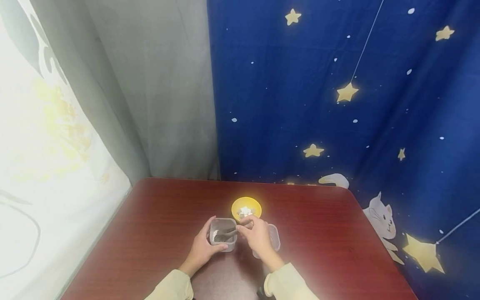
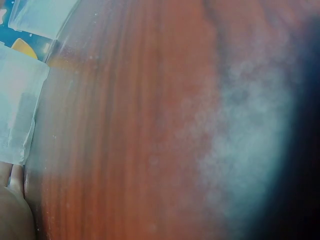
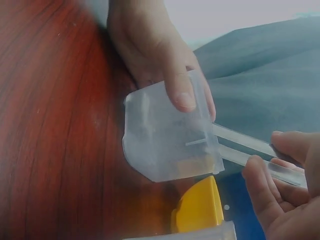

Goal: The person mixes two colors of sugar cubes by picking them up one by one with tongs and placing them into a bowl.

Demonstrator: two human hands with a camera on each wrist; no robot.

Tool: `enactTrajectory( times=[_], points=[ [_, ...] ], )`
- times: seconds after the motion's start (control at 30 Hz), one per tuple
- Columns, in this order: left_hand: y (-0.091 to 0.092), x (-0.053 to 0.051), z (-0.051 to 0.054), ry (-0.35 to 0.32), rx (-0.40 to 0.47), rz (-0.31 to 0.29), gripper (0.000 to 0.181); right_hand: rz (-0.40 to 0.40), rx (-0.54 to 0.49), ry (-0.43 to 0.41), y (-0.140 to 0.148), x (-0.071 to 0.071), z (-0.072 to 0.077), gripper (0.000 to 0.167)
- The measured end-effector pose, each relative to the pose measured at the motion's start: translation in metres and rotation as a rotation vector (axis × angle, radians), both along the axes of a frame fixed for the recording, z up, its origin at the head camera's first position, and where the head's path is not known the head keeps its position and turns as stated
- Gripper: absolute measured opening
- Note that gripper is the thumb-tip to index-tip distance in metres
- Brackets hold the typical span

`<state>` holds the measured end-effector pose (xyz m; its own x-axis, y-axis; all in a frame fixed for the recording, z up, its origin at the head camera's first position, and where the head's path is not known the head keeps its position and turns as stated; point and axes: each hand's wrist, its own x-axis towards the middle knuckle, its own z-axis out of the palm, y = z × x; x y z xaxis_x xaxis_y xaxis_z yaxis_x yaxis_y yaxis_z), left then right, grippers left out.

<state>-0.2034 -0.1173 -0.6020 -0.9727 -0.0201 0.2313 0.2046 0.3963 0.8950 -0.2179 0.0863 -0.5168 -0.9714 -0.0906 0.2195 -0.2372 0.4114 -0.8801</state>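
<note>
My left hand [image 1: 200, 250] grips a clear plastic container [image 1: 229, 246], fingers on its far left side and thumb along the near wall. In the right wrist view the left thumb presses on the container's wall [image 3: 155, 135]. My right hand [image 1: 258, 239] holds a pair of grey tongs [image 1: 224, 237] between thumb and fingers. The two tong arms [image 3: 242, 139] reach through the container's opening, apart from each other. Something white lies inside the container; what the tong tips touch is unclear. Behind both hands stands a yellow bowl [image 1: 235, 206] holding several small whitish pieces [image 1: 245, 211].
A second clear plastic container or lid [image 1: 275, 238] lies partly beneath my right hand. The reddish-brown table [image 1: 168, 208] ends at a grey curtain [image 1: 180, 104] and a blue star-patterned curtain [image 1: 277, 104]. A bright white curtain [image 1: 45, 187] hangs along the left.
</note>
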Motion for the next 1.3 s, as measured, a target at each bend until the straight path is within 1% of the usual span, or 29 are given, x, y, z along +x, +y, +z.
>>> enactTrajectory(
  times=[0.1, 0.3, 0.4, 0.57, 0.73, 0.9, 1.0, 1.13, 1.3],
  points=[
    [0.001, 0.000, 0.000, 0.001, -0.003, 0.000, 0.110, 0.006, 0.009, 0.000, -0.001, 0.001, 0.001, 0.019],
    [0.001, 0.000, 0.000, 0.004, 0.008, -0.005, 0.110, 0.000, -0.006, 0.007, -0.002, 0.001, -0.004, 0.016],
    [0.001, -0.001, 0.000, 0.011, 0.017, -0.009, 0.110, 0.000, -0.037, -0.003, -0.002, 0.000, -0.006, 0.015],
    [0.002, 0.000, -0.001, 0.014, 0.006, -0.003, 0.110, -0.002, -0.129, -0.011, -0.001, -0.001, -0.007, 0.017],
    [0.002, 0.000, 0.000, 0.005, 0.010, -0.001, 0.110, -0.039, -0.172, -0.009, 0.003, 0.000, -0.005, 0.014],
    [0.002, 0.000, 0.000, -0.003, 0.010, 0.000, 0.109, -0.122, -0.146, 0.000, 0.009, 0.002, -0.004, 0.012],
    [0.002, 0.000, 0.000, -0.012, 0.023, -0.001, 0.109, -0.154, -0.165, 0.002, 0.013, 0.001, -0.003, 0.016],
    [0.002, 0.000, -0.001, -0.014, 0.030, 0.003, 0.110, -0.150, -0.275, 0.016, 0.019, 0.001, 0.000, 0.020],
    [0.002, 0.000, -0.001, -0.020, 0.040, 0.004, 0.111, -0.170, -0.344, 0.070, 0.024, 0.001, 0.004, 0.018]
  ],
)
